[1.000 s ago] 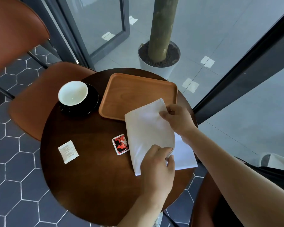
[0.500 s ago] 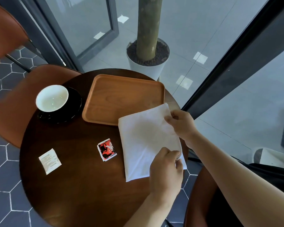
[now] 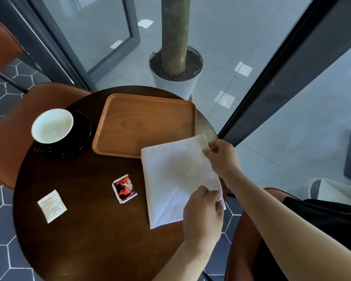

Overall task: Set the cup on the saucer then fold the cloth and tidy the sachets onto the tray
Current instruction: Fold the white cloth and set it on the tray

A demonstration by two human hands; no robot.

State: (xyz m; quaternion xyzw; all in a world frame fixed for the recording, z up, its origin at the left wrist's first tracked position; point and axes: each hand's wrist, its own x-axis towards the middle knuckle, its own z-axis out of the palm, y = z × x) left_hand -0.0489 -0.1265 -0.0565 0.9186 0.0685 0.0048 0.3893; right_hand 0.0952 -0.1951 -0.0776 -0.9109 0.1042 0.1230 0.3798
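Note:
A white cloth (image 3: 173,179), folded over once, lies on the right side of the round dark table (image 3: 85,240). My left hand (image 3: 203,218) pinches its near right corner and my right hand (image 3: 221,159) pinches its far right corner. The wooden tray (image 3: 144,124) sits just beyond the cloth, with nothing on it. A white cup (image 3: 52,125) stands on a black saucer (image 3: 81,136) at the far left. A red and black sachet (image 3: 124,188) lies left of the cloth, and a white sachet (image 3: 52,205) lies further left.
An orange-brown chair (image 3: 14,126) stands behind the table on the left. A potted tree trunk in a white pot (image 3: 175,86) stands beyond glass panels. The floor has dark hexagonal tiles (image 3: 0,220).
Both hands drew the cloth's top layer over to the right, so its edges now line up. The view shifted, so the table sits further left and lower.

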